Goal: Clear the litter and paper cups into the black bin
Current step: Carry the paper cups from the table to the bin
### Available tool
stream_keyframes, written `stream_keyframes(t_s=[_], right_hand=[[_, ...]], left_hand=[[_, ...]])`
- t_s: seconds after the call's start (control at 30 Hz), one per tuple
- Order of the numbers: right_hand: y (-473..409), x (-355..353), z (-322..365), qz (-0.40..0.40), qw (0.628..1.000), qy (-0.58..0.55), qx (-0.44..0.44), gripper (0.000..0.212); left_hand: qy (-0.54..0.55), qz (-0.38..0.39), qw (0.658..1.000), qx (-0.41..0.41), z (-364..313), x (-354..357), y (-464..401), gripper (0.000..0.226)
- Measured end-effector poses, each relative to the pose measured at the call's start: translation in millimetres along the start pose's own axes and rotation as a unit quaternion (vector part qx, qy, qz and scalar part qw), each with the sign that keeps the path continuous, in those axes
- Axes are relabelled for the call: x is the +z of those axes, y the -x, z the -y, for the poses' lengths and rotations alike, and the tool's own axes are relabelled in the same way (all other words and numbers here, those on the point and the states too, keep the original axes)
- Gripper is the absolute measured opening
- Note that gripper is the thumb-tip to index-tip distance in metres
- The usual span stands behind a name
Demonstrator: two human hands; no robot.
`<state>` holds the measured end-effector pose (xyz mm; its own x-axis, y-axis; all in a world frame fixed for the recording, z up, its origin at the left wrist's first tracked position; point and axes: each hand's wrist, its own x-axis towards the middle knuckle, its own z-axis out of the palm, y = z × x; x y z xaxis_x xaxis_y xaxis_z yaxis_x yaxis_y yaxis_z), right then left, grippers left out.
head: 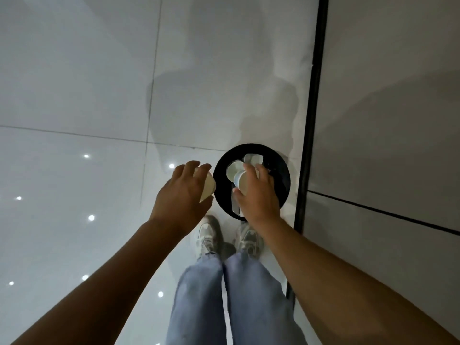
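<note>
Holding paper cups in right hand [258, 192] over black bin [221, 185], litter already inside; left hand [184, 192], at 9 o'clock, gripping another cup [207, 189] undropped.

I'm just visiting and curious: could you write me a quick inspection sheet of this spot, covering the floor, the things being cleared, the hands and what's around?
Surface: glossy pale tiled floor, reflecting ceiling lights.
Job's things: round black bin on the floor; white litter inside; one paper cup beside the rim, another cup over the opening.
Clutter: nothing seen.
Grips: left hand holds the first cup; right hand holds the second, above the bin.
Cables: nothing seen.
Surroundings: grey wall panels to the right, dark strip at their base; the person's shoes just short of the bin.
</note>
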<state>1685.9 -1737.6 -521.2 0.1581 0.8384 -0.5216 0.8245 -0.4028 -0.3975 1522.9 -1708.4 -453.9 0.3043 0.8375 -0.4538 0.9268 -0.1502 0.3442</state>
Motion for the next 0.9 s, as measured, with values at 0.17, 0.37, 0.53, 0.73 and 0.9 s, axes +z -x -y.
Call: stream_keyframes(t_s=[0.17, 0.37, 0.53, 0.73, 0.9], right_hand=[[-45.8, 55.5, -18.5, -0.017, 1.0, 0.018, 0.007, 0.066], [-55.1, 76.7, -31.6, -0.018, 0.999, 0.004, 0.032, 0.087], [-21.2, 52.4, -45.1, -0.018, 0.999, -0.019, 0.037, 0.075], [12.5, 12.5, -57.3, -0.019, 0.998, -0.02, 0.063, 0.068], [4.9, -2.4, -74.7, -0.03, 0.998, -0.015, 0.051, 0.067]], left_hand=[[0.008, -0.03, 0.999, 0.007, 29.4, 36.8, -22.7, 0.067], [0.009, -0.02, 1.0, 0.005, 38.6, 57.9, -27.6, 0.067], [-0.005, 0.005, 0.999, 0.036, 8.2, 56.9, -22.7, 0.068], [-0.074, 0.026, 0.992, 0.101, -31.3, 65.9, -31.6, 0.066], [-0.168, 0.014, 0.973, 0.159, -44.9, 83.4, -56.8, 0.072]])
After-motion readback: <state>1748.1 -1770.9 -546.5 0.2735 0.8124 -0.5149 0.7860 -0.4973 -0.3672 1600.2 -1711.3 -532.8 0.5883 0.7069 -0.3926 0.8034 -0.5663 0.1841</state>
